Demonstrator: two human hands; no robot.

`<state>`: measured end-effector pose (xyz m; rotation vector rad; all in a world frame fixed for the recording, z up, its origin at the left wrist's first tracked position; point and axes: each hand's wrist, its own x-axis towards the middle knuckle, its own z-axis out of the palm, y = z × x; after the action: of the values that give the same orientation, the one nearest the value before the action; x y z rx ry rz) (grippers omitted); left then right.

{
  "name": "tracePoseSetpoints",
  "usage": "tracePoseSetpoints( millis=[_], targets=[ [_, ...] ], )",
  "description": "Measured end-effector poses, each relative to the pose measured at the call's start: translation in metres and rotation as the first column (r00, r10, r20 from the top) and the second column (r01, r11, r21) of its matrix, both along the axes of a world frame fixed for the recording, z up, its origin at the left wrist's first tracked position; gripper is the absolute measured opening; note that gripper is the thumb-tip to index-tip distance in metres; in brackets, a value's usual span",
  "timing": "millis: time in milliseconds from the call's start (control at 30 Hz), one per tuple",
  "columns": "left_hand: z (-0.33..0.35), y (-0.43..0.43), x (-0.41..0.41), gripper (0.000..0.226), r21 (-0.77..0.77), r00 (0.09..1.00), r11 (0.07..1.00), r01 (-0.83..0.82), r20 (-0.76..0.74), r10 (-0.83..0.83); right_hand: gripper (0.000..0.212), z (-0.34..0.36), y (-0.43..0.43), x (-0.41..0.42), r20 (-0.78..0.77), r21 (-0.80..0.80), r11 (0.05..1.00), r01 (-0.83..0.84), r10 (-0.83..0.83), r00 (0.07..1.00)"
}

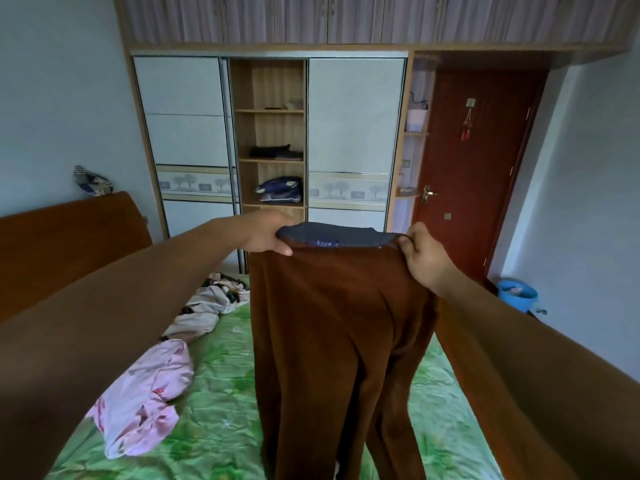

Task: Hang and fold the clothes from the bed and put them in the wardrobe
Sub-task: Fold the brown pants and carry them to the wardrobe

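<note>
One wardrobe (356, 133) stands beyond the grip, its middle shelves exposed; the green bed (221, 427) lies beneath the grip. Brown trousers (332, 341) hang down from the grip over the bed, with a pink garment (145, 393) lying lower left. The left hand (263, 233) and right hand (424, 258) each pinch one end of the dark waistband.

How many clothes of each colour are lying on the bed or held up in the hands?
brown trousers: 1
pink garment: 1
cream patterned garment: 1
Total: 3
</note>
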<state>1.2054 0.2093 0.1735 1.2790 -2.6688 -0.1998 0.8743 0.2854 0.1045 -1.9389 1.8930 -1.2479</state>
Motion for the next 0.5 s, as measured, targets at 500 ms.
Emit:
tracePoseSetpoints(
  millis=[500],
  targets=[
    [-0.07,-0.02,-0.027,0.026,0.084,0.89,0.992,-0.09,-0.44,0.118,0.031,-0.047,-0.034,-0.055,-0.673,0.209,0.969,0.134,0.043,0.738]
  ],
)
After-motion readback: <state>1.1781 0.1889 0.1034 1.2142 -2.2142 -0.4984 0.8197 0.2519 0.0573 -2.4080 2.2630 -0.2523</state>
